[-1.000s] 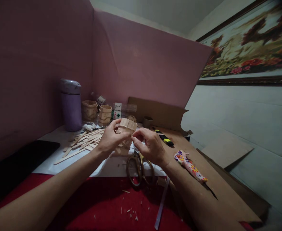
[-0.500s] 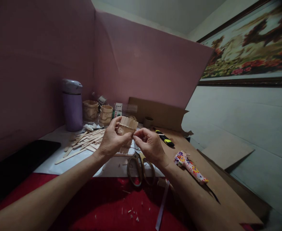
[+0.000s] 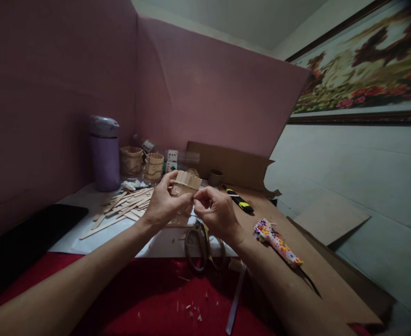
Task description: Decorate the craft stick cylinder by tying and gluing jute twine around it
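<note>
I look over red cloth, white paper and a brown board, with pink panels behind. The left hand grasps a wooden-stick cup above the paper; the right hand pinches at its side, on what I cannot tell. Scissors crowd the near side. Loose sticks lie left, a flowered glue gun right.

dim light, dark upper-right corner
</note>
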Action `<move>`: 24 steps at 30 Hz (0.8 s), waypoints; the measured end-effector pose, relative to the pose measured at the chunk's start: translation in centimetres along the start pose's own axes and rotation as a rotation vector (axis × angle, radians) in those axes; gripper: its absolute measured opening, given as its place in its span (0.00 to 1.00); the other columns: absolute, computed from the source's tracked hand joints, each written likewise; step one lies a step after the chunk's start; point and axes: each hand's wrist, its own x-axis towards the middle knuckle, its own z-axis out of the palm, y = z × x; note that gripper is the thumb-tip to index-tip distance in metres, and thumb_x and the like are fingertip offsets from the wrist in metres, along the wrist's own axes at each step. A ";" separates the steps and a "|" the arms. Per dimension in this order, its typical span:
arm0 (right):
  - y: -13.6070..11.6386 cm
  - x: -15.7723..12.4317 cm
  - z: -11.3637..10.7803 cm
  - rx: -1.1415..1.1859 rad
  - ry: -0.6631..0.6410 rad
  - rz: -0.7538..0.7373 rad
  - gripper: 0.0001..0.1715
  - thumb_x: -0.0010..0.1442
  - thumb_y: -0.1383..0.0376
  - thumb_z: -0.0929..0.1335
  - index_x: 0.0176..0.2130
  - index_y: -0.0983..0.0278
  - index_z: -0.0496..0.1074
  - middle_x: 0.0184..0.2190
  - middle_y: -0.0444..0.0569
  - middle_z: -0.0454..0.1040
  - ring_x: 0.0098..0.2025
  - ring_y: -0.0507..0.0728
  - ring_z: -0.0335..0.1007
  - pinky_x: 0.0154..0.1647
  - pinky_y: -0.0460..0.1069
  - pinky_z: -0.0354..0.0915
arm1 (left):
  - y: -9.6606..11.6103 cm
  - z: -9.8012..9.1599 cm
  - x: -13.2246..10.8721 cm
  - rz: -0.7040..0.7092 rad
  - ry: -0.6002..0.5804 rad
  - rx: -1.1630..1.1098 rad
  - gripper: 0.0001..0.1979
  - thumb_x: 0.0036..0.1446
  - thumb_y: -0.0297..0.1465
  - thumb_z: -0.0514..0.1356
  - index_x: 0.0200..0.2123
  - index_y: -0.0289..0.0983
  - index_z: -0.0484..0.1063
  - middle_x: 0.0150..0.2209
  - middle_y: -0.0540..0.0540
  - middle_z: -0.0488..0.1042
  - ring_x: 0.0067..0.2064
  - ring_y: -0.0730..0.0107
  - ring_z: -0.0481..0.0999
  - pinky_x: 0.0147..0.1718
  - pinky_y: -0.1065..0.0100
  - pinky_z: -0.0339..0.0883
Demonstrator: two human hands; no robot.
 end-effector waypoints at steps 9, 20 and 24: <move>0.3 0.9 -2.2 -0.391 -0.152 -0.392 0.06 0.56 0.73 0.66 0.34 0.66 0.73 0.28 0.49 0.76 0.31 0.56 0.69 0.33 0.49 0.59 | 0.4 0.1 -0.3 -0.062 -0.031 0.004 0.41 0.34 0.36 0.72 0.54 0.32 0.66 0.42 0.42 0.74 0.39 0.60 0.76 0.37 0.63 0.70; 0.4 1.1 -2.8 -0.646 -0.231 -0.603 0.09 0.65 0.71 0.64 0.33 0.65 0.71 0.30 0.50 0.75 0.34 0.57 0.65 0.31 0.51 0.55 | -0.6 0.0 -0.3 -0.225 -0.108 -0.143 0.38 0.35 0.38 0.73 0.52 0.32 0.69 0.39 0.42 0.78 0.38 0.61 0.76 0.36 0.64 0.68; 0.5 1.2 -3.2 -0.613 -0.243 -0.659 0.08 0.65 0.71 0.64 0.35 0.65 0.72 0.32 0.49 0.75 0.35 0.57 0.63 0.32 0.51 0.57 | -0.6 0.1 -0.5 -0.260 -0.109 -0.209 0.35 0.36 0.37 0.73 0.49 0.32 0.71 0.37 0.44 0.78 0.36 0.63 0.76 0.35 0.64 0.68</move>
